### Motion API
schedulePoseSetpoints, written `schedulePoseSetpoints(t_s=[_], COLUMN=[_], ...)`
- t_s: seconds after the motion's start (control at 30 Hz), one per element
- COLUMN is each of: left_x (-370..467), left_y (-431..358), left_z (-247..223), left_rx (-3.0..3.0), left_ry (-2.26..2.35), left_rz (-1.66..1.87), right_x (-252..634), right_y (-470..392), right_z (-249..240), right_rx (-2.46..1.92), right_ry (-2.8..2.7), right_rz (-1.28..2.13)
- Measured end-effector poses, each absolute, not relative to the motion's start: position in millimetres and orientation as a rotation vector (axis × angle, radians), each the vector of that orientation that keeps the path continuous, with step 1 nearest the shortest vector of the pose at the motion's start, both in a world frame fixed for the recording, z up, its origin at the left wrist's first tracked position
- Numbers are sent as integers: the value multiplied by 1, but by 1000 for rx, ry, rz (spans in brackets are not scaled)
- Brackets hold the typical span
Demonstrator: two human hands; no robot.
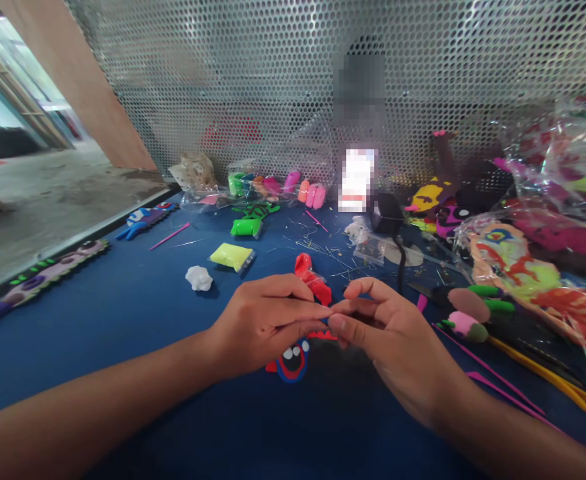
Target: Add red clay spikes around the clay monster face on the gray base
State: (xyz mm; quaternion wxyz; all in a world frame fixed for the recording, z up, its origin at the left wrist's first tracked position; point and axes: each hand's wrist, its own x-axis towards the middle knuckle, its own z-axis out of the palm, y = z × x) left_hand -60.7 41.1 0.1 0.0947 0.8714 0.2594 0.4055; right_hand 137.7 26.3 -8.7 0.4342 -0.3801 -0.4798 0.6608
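Over the blue tabletop, my left hand [275,320] and my right hand [385,337] meet at the fingertips, both closed in a pinch. Whatever lies between them is too small and too covered to name. Right below, partly hidden by my hands, lies a dark modelling-clay figure [291,363] with a blue and red rim and white eye balls. A red spiky clay strip [323,335] shows on it under my fingers. Just beyond the fingertips rests a packet of red clay [313,280]. A white clay lump [199,279] and a yellow clay packet [233,256] sit to the left.
A green clay packet [245,227] and more wrapped clay [311,194] lie farther back. A lit phone [357,180] leans against the perforated metal panel [273,73]. Purple modelling tools [493,367], finished clay figures [465,327] and plastic bags [563,233] crowd the right. Clay strips [47,277] line the left edge.
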Motion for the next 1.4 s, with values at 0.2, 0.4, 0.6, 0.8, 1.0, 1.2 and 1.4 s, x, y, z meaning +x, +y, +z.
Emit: schedulePoseSetpoints(t_s=[0.2,0.4,0.6,0.8,1.0,1.2,1.4], left_x=[-60,-60,-59,-58,-58,-61,-63], left_y=[41,41,37,32,33,36,43], left_z=[3,5,8,10,9,10,2], left_rx=[2581,2488,2263,2197,2229,2449,2623], left_ry=[784,705,598,525,526,630,632], left_rz=[1272,1265,1198,1167,1171,1233,1206], right_x=[137,136,137,137,140,142,140], right_y=[26,24,22,21,23,26,27], right_z=[-10,-8,-7,-10,-15,-13,-3], right_rx=[-902,-816,-707,-661,-671,-762,-992], right_ry=[-1158,-1063,-1028,-1037,-1175,-1385,-1599], right_rz=[1676,1795,1972,2003,1969,1830,1570])
